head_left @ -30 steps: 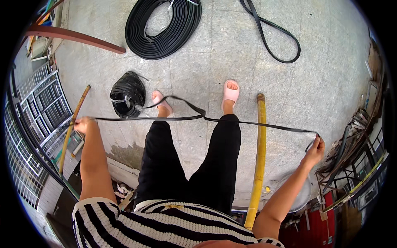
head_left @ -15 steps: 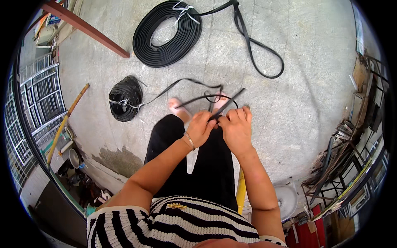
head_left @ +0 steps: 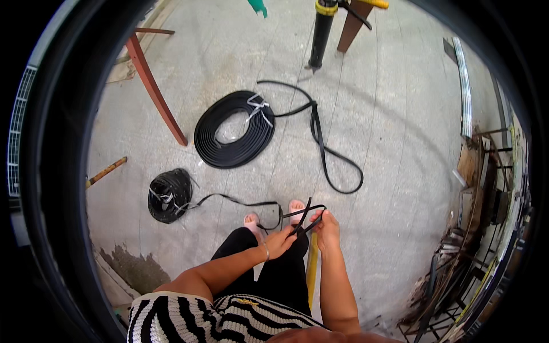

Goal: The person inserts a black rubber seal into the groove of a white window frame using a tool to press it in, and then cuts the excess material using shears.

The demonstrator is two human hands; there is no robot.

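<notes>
Black strap point(head_left: 251, 203) pinched in both hands' fingers, left hand point(head_left: 280, 243), right hand point(head_left: 327, 228), small coil point(head_left: 170, 195) left, large coil point(head_left: 234, 137) ahead

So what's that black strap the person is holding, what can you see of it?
The black strap is a thin, flat band that looks like rubber or plastic. Both hands, left hand and right hand, pinch it together in front of the knees, where it folds into small loops. From there it trails left across the concrete floor, past the pink slippers, to a small tied black coil.
</notes>
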